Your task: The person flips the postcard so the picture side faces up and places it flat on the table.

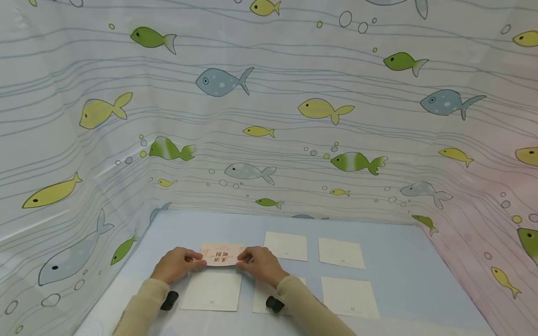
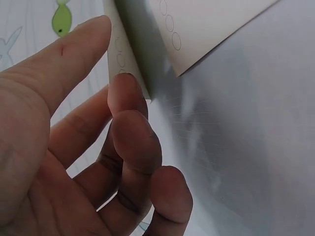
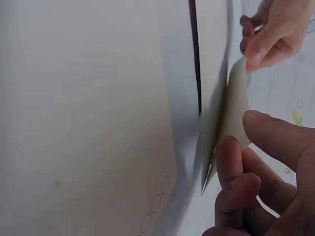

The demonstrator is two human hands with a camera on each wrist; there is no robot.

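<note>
A pink postcard (image 1: pixel 222 254) with dark and red characters is held raised and slightly bowed between both hands. My left hand (image 1: pixel 178 263) pinches its left edge between thumb and fingers. At the opposite edge my right hand (image 1: pixel 261 263) pinches it the same way. The left wrist view shows the postcard's pale back (image 2: pixel 120 54), with a column of printed circles, between the thumb and index finger. In the right wrist view the postcard (image 3: pixel 236 110) is seen nearly edge-on. Just in front of it lies a cream card (image 1: pixel 212 291) on the table.
More cream cards lie on the pale blue table (image 1: pixel 399 261): a back-middle card (image 1: pixel 290 246), a back-right card (image 1: pixel 341 253) and a front-right card (image 1: pixel 350 297). Another card (image 1: pixel 261 298) is partly covered by the right forearm. Fish-patterned curtains (image 1: pixel 286 154) enclose the table.
</note>
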